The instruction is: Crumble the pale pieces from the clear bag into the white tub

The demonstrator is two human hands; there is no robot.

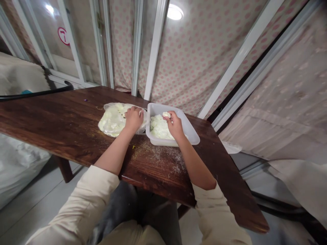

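Note:
A clear plastic bag (112,119) filled with pale yellow-white pieces lies on the dark wooden table. My left hand (134,118) is over the bag's right part, its bent fingers closed on the film; the fingertips are partly hidden. Just right of the bag stands a translucent white plastic tub (187,131), holding a heap of pale, petal-like pieces (159,127). Above that heap, my right hand (175,125) pinches a small pale ruffled clump (166,115) between thumb and fingers. What exactly the clump is cannot be made out.
White powder or crumbs (163,154) are scattered on the wooden table (63,115) in front of the tub. A tiny yellow scrap (133,147) lies there too. Behind the table are white-framed panels and a dotted curtain (194,61). A large whitish sack (20,163) sits lower left.

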